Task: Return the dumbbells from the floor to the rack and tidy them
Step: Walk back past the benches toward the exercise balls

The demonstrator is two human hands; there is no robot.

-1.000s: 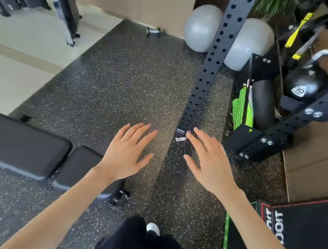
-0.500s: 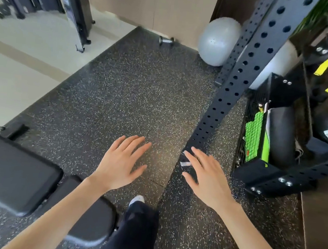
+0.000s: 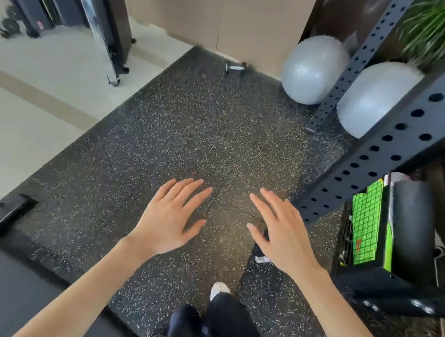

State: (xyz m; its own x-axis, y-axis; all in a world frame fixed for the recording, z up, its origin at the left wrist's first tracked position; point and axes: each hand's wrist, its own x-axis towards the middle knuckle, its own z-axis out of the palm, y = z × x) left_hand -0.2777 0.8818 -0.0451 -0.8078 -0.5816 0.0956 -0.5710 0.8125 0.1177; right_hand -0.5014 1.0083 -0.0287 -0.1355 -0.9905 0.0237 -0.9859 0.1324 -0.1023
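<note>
A small dumbbell with dark ends and a shiny handle lies on the speckled rubber floor far ahead, close to the beige wall. My left hand and my right hand are held out flat in front of me, fingers spread, holding nothing, well short of the dumbbell. A black perforated rack upright slants across the right side of the view.
Two grey exercise balls sit by the wall behind a second rack post. A green-and-black bin with a rolled mat stands at the right. A black padded bench fills the lower left. Machine frames stand at the upper left.
The view has advanced toward the wall: the dumbbell and balls appear closer, and the bench has slid to the lower left. Both hands stay open and spread.
</note>
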